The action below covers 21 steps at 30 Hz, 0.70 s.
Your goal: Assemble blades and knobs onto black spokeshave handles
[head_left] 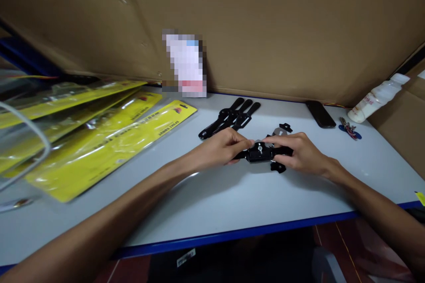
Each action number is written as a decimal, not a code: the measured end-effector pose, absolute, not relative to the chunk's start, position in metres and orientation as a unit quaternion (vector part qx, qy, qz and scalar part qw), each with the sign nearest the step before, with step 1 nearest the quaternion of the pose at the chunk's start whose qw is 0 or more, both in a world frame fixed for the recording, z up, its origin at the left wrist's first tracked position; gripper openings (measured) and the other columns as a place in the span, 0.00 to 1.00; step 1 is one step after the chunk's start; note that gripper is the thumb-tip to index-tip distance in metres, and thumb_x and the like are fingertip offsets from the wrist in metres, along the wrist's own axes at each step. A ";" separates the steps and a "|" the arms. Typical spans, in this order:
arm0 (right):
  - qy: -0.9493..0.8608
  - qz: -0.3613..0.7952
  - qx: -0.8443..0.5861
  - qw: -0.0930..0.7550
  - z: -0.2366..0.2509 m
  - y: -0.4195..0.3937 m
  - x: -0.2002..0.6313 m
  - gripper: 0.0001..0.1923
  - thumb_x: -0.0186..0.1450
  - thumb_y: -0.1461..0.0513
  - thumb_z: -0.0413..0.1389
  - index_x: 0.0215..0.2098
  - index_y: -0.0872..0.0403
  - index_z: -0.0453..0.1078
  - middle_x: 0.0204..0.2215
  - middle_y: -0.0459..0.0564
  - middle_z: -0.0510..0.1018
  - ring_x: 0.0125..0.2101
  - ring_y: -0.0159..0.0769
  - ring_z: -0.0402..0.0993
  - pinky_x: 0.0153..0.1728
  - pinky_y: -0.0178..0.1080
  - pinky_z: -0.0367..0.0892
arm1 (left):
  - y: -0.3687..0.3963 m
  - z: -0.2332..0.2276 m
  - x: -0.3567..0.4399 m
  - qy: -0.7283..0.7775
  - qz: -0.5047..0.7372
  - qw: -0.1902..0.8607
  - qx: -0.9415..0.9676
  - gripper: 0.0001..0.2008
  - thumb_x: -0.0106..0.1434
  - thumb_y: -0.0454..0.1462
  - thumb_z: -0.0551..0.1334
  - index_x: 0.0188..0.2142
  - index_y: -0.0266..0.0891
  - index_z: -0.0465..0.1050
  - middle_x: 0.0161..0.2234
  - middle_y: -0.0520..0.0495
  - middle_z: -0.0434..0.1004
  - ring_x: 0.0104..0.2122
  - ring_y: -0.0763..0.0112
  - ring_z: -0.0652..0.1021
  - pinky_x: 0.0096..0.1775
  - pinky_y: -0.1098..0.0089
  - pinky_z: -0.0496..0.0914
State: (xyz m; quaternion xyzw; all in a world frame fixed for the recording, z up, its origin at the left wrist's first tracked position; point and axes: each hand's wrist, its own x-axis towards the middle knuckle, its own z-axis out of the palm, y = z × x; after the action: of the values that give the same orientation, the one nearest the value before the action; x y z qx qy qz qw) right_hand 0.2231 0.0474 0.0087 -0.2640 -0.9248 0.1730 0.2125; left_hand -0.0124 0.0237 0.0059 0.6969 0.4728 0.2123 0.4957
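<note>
Both my hands hold one black metal tool [260, 152] with a screw in its middle, low over the white table [212, 203]. My left hand [222, 147] grips its left handle and my right hand [300, 152] grips its right handle. Several similar black tools [232, 117] lie in a pile just behind. Small black parts [285, 127] and a grey plate [278, 132] sit beside my right hand, and another black piece [278, 168] lies under it.
Yellow plastic packages [99, 137] cover the table's left side. A dark phone [320, 114], keys [348, 128] and a lying white bottle [378, 97] are at the back right. Cardboard walls [265, 26] close the back and right. The table's blue front edge [232, 234] is near me.
</note>
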 end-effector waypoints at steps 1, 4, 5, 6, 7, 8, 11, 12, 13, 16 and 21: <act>-0.922 0.178 -0.264 0.219 0.008 0.048 0.223 0.19 0.63 0.67 0.55 0.52 0.52 0.74 0.31 0.45 0.81 0.28 0.32 0.73 0.32 0.35 0.64 | 0.024 0.006 -0.013 0.475 0.206 0.500 0.694 0.26 0.67 0.50 0.54 0.16 0.40 0.58 0.12 0.57 0.57 0.13 0.81 0.55 0.17 0.74 0.50; -0.922 0.178 -0.257 0.227 0.007 0.048 0.223 0.18 0.64 0.66 0.55 0.52 0.53 0.75 0.32 0.46 0.81 0.29 0.31 0.72 0.32 0.35 0.64 | 0.024 0.008 -0.015 0.486 0.181 0.518 0.680 0.27 0.67 0.53 0.53 0.18 0.40 0.61 0.13 0.56 0.58 0.13 0.79 0.58 0.17 0.74 0.52; -0.924 0.176 -0.251 0.227 0.008 0.047 0.223 0.18 0.65 0.66 0.54 0.52 0.52 0.75 0.33 0.46 0.81 0.29 0.31 0.72 0.32 0.35 0.64 | 0.023 0.009 -0.015 0.485 0.170 0.530 0.674 0.27 0.67 0.54 0.52 0.20 0.39 0.64 0.13 0.56 0.59 0.13 0.79 0.59 0.17 0.74 0.53; -0.926 0.174 -0.246 0.227 0.008 0.047 0.223 0.18 0.65 0.66 0.54 0.53 0.52 0.74 0.35 0.46 0.82 0.30 0.31 0.73 0.32 0.35 0.64 | 0.023 0.010 -0.016 0.481 0.157 0.545 0.668 0.27 0.67 0.55 0.51 0.22 0.39 0.67 0.13 0.56 0.59 0.13 0.78 0.59 0.17 0.74 0.54; -0.928 0.173 -0.241 0.226 0.008 0.047 0.223 0.19 0.66 0.66 0.54 0.54 0.51 0.74 0.36 0.46 0.82 0.30 0.31 0.73 0.33 0.35 0.64 | 0.022 0.011 -0.016 0.475 0.144 0.560 0.663 0.27 0.67 0.56 0.50 0.25 0.38 0.70 0.13 0.57 0.58 0.13 0.78 0.59 0.17 0.73 0.54; -0.929 0.173 -0.239 0.224 0.008 0.046 0.224 0.19 0.66 0.66 0.54 0.54 0.50 0.74 0.37 0.45 0.82 0.31 0.31 0.74 0.33 0.35 0.65 | 0.022 0.012 -0.017 0.469 0.133 0.574 0.658 0.27 0.67 0.56 0.50 0.27 0.38 0.72 0.13 0.57 0.58 0.12 0.77 0.58 0.16 0.73 0.53; -0.930 0.173 -0.244 0.215 0.009 0.046 0.224 0.21 0.65 0.67 0.54 0.55 0.49 0.73 0.39 0.46 0.83 0.32 0.32 0.75 0.34 0.35 0.65 | 0.021 0.013 -0.017 0.464 0.121 0.603 0.637 0.26 0.67 0.55 0.51 0.27 0.39 0.71 0.12 0.59 0.53 0.12 0.77 0.52 0.15 0.72 0.48; -0.929 0.173 -0.249 0.212 0.009 0.046 0.223 0.21 0.65 0.67 0.54 0.55 0.49 0.73 0.39 0.46 0.83 0.32 0.32 0.75 0.35 0.35 0.65 | 0.022 0.013 -0.017 0.465 0.122 0.609 0.630 0.25 0.68 0.54 0.51 0.26 0.39 0.70 0.11 0.59 0.51 0.12 0.77 0.51 0.15 0.72 0.47; -0.929 0.172 -0.252 0.212 0.009 0.046 0.223 0.21 0.65 0.67 0.54 0.55 0.50 0.73 0.39 0.46 0.83 0.32 0.32 0.75 0.34 0.35 0.65 | 0.023 0.012 -0.016 0.468 0.125 0.613 0.625 0.24 0.68 0.53 0.51 0.25 0.40 0.69 0.11 0.59 0.50 0.12 0.77 0.51 0.15 0.72 0.46; -0.928 0.164 -0.252 0.221 0.008 0.046 0.222 0.20 0.66 0.66 0.54 0.54 0.50 0.74 0.38 0.46 0.83 0.32 0.32 0.75 0.34 0.35 0.66 | 0.025 0.011 -0.015 0.482 0.124 0.606 0.620 0.23 0.68 0.52 0.51 0.24 0.40 0.67 0.12 0.59 0.51 0.12 0.78 0.51 0.16 0.73 0.45; -0.926 0.156 -0.234 0.254 0.008 0.046 0.221 0.17 0.66 0.66 0.55 0.52 0.52 0.75 0.37 0.47 0.84 0.31 0.32 0.76 0.32 0.34 0.67 | 0.024 0.013 -0.013 0.499 0.117 0.585 0.629 0.23 0.68 0.51 0.51 0.24 0.40 0.65 0.13 0.58 0.53 0.14 0.78 0.52 0.17 0.74 0.47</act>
State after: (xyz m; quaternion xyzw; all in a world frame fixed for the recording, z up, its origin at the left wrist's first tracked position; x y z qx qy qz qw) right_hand 0.2211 0.0458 0.0075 -0.2340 -0.9256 0.1560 0.2535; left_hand -0.0132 0.0243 0.0127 0.6288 0.4993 0.1169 0.5845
